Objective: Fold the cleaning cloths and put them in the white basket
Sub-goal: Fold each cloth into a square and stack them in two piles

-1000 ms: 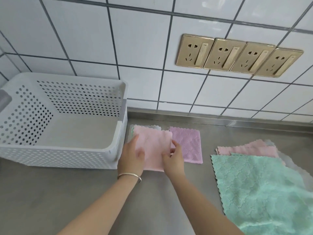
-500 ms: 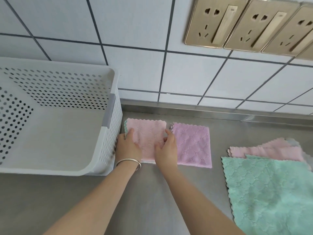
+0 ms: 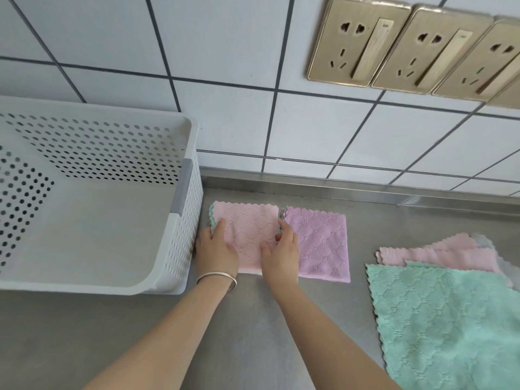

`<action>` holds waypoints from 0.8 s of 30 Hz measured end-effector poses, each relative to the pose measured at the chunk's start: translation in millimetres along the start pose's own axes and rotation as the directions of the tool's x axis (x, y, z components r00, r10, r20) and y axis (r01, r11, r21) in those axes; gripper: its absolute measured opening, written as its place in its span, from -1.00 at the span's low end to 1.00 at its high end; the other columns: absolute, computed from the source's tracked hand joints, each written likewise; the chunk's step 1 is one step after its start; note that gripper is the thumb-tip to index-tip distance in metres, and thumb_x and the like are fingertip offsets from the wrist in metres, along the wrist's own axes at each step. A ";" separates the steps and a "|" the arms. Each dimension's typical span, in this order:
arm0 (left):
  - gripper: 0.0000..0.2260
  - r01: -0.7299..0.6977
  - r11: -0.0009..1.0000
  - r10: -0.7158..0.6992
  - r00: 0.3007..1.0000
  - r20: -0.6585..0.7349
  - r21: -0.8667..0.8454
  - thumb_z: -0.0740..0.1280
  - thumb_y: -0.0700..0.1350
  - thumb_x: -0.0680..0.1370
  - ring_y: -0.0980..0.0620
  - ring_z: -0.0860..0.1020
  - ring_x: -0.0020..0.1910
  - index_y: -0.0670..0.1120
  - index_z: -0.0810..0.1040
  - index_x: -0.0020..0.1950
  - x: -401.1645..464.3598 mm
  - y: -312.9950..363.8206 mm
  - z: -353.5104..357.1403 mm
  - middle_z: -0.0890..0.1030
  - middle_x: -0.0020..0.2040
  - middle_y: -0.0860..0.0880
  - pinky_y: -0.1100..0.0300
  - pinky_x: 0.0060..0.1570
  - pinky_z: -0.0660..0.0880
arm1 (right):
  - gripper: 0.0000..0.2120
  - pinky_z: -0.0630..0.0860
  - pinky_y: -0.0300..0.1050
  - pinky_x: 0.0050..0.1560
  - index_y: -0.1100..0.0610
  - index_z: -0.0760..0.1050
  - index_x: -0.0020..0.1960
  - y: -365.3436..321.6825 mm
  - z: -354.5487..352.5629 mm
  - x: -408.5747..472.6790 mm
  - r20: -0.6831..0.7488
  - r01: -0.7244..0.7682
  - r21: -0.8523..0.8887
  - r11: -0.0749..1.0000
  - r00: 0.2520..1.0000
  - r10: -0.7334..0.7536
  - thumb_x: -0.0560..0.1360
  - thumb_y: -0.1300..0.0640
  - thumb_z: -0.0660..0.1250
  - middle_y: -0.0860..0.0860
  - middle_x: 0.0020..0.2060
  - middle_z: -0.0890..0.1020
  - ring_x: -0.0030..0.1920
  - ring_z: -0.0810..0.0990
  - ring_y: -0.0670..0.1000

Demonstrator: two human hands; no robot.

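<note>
A folded pink cloth (image 3: 247, 235) lies on the steel counter just right of the white perforated basket (image 3: 112, 114), with a green edge showing beneath it at the left. My left hand (image 3: 216, 250) grips its left side, thumb on top. My right hand (image 3: 281, 251) pinches its right side, thumb on top and fingers curled at the edge. A folded purple cloth (image 3: 318, 246) lies flat against the pink one's right side. The basket holds nothing that I can see.
Unfolded cloths lie at the right: a large green cloth (image 3: 450, 327) on top of pink cloths (image 3: 436, 254) and a grey one. A tiled wall with gold sockets (image 3: 357, 43) rises behind the counter (image 3: 225, 333).
The pink cloth lay askew a second ago and now sits squared over the green one. Both hands slid from its top to its sides. My view has moved closer.
</note>
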State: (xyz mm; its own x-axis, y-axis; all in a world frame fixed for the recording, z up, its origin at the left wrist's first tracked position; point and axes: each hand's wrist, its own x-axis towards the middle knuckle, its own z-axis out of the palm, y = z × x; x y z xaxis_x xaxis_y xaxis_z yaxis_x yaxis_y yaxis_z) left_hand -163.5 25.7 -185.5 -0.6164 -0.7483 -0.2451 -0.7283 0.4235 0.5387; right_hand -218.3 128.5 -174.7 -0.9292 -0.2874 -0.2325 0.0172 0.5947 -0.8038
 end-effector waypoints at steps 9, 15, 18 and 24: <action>-0.51 -0.331 0.854 0.368 0.930 -0.015 0.402 0.04 0.02 0.52 -0.08 0.14 0.49 -0.07 0.23 0.45 -3.3 -9.8 -1.1 0.16 0.51 -0.07 -0.11 0.43 0.11 | -0.53 0.45 0.01 0.24 0.10 0.52 0.23 4.9 16.3 8.9 0.198 0.391 -0.653 0.649 0.915 -0.352 0.37 0.10 0.11 0.11 0.27 0.53 0.26 0.49 0.16; -0.33 -0.300 0.824 0.253 0.954 0.161 0.481 -0.46 0.26 0.32 -0.04 -0.30 0.50 0.03 -0.42 0.38 5.5 -22.0 6.1 -0.39 0.47 -0.03 0.04 0.45 -0.24 | -0.41 -0.41 0.00 0.40 0.02 -0.26 0.51 15.0 14.6 20.4 0.459 0.524 -0.696 0.491 0.850 -0.258 0.49 -0.03 -0.34 -0.01 0.43 -0.38 0.44 -0.40 0.00; -0.36 -0.262 0.846 0.188 0.961 0.201 0.464 -0.23 0.29 0.50 -0.05 -0.27 0.51 0.02 -0.34 0.46 7.9 -24.4 6.0 -0.34 0.51 -0.05 0.06 0.47 -0.19 | -0.41 -0.36 0.01 0.42 -0.01 -0.28 0.51 12.1 14.4 24.7 0.479 0.528 -0.684 0.503 0.846 -0.236 0.49 -0.07 -0.38 -0.01 0.49 -0.32 0.48 -0.36 0.01; -0.39 -0.262 0.833 0.199 0.964 0.179 0.487 0.07 0.10 0.56 -0.11 -0.18 0.52 -0.05 -0.12 0.52 5.7 -9.7 -13.9 -0.20 0.54 -0.10 -0.03 0.50 -0.10 | -0.43 0.09 0.01 0.48 0.11 0.17 0.47 1.9 -15.2 4.7 0.308 0.498 -0.555 0.667 0.867 -0.392 0.49 0.11 0.19 0.07 0.46 0.25 0.46 0.19 0.04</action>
State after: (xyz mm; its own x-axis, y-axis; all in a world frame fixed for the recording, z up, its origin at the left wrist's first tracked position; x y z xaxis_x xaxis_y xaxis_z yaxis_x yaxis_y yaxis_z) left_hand -155.8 10.3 -180.9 -0.7922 -0.5455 -0.2736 -0.5909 0.7976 0.1208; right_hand -228.2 139.7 -168.9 -0.6988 -0.7132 -0.0548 -0.6561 0.6696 -0.3479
